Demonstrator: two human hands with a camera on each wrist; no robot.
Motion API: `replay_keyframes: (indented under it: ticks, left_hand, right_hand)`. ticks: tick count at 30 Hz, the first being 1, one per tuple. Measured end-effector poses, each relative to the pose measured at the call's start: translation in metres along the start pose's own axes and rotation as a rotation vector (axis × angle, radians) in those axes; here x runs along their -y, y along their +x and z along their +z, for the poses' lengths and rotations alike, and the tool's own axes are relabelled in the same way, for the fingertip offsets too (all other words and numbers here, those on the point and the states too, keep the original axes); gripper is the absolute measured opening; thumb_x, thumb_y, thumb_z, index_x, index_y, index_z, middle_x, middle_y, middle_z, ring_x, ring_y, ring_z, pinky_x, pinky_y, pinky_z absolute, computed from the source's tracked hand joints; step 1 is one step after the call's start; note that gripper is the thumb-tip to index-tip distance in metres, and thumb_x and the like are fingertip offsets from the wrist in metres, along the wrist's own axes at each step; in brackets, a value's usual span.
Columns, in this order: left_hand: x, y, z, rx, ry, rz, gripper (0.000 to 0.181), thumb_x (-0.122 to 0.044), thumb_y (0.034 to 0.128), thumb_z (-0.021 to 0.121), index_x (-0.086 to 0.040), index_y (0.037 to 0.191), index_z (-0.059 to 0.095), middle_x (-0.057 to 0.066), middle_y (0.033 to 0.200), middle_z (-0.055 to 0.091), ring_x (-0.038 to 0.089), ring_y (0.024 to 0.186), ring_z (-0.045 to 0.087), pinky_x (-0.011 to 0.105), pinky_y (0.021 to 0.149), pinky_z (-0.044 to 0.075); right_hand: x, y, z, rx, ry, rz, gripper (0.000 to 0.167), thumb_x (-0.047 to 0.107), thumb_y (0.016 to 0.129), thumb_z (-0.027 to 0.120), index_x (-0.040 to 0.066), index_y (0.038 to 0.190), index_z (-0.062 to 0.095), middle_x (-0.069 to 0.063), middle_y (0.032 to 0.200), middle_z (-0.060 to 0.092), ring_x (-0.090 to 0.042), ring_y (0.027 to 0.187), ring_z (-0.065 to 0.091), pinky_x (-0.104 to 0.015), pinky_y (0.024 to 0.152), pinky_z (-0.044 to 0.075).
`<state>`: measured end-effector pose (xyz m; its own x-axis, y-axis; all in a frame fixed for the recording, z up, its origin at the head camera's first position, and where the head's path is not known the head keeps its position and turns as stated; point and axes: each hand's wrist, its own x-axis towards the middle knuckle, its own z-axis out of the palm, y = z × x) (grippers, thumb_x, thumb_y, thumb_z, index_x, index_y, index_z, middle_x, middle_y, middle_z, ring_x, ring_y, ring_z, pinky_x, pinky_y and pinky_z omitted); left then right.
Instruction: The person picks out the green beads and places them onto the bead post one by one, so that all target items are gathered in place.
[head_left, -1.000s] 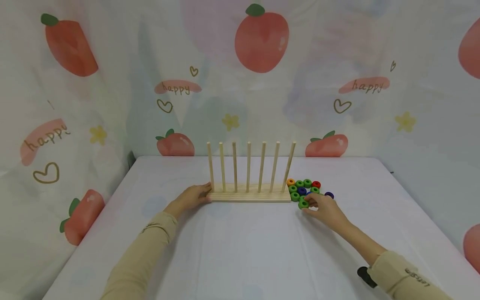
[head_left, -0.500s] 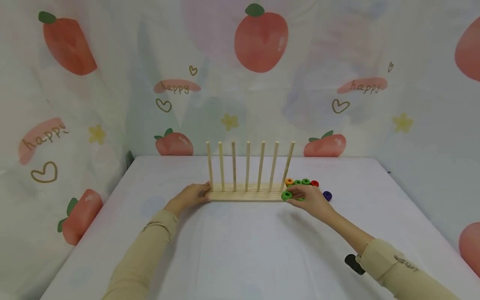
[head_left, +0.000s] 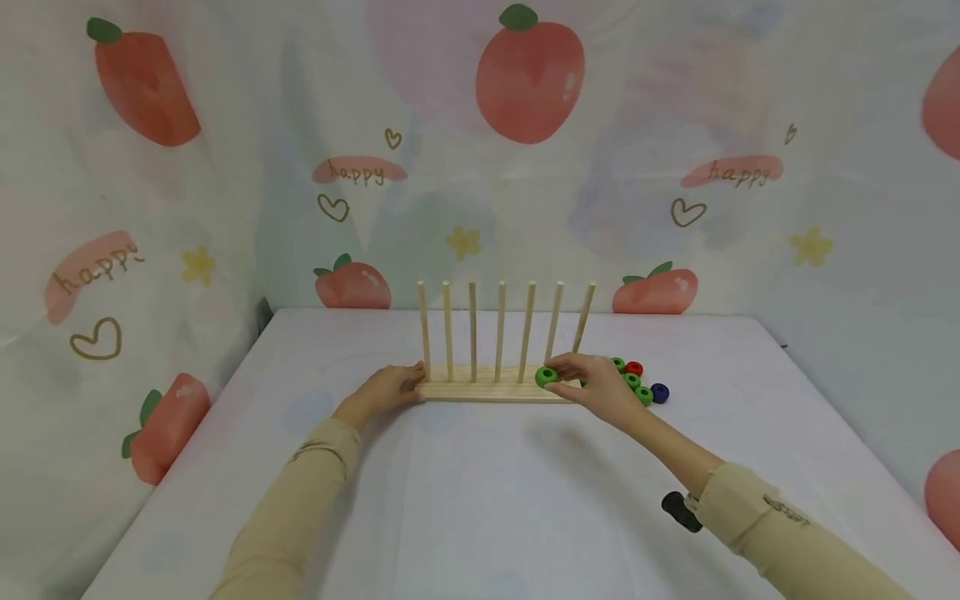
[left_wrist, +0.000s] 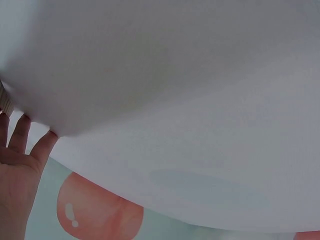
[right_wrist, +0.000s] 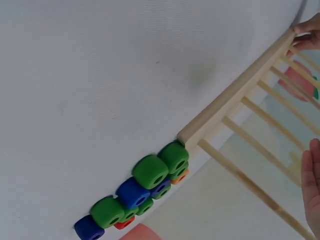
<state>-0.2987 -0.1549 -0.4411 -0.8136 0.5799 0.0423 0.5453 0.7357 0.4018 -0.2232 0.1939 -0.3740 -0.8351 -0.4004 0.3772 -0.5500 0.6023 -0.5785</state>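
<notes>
A wooden peg rack (head_left: 480, 391) stands on the white table, with a row of several bare upright pegs on its long base. My left hand (head_left: 381, 390) holds the base's left end, thumb in front and fingers behind. Between the thumb and fingers of my right hand (head_left: 603, 387) is a green ring bead (head_left: 541, 379), raised in front of the rack's right part. In the right wrist view only part of this hand (right_wrist: 311, 182) shows, and the held bead is out of sight.
Loose beads lie by the rack's right end: several green ones (right_wrist: 150, 171), a blue one (right_wrist: 131, 191), a red one (head_left: 634, 367), an orange one (right_wrist: 180, 177) and a dark blue one (head_left: 660, 392) at the outer edge. A patterned cloth (head_left: 525, 217) hangs behind the table.
My right hand has lifted the green bead from the pile and carried it left and up to the rack. The left hand stays at the rack's left end.
</notes>
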Motion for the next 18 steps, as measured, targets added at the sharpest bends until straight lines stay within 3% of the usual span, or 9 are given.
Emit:
replay_keyframes:
  ticks: [14,18]
  left_hand:
    - [0.005,0.003,0.003,-0.008,0.01,-0.004,0.056,-0.024,0.086,0.066,0.009,0.129,0.05,0.02,0.139,0.045,0.04,0.124,0.048,0.048,0.103,0.042]
    - [0.006,0.002,0.003,-0.007,0.011,-0.005,0.058,-0.027,0.0861,0.065,0.007,0.13,0.05,0.019,0.14,0.044,0.04,0.125,0.047,0.048,0.103,0.041]
  right_hand:
    - [0.018,0.023,0.007,0.002,0.07,-0.043,0.029,0.006,0.08,0.073,-0.003,0.107,0.066,-0.014,0.096,0.072,-0.024,0.084,0.068,-0.039,0.08,0.057]
    - [0.024,0.028,0.01,-0.007,0.106,-0.037,0.029,0.005,0.081,0.072,-0.004,0.108,0.066,-0.016,0.097,0.071,-0.027,0.085,0.067,-0.045,0.08,0.056]
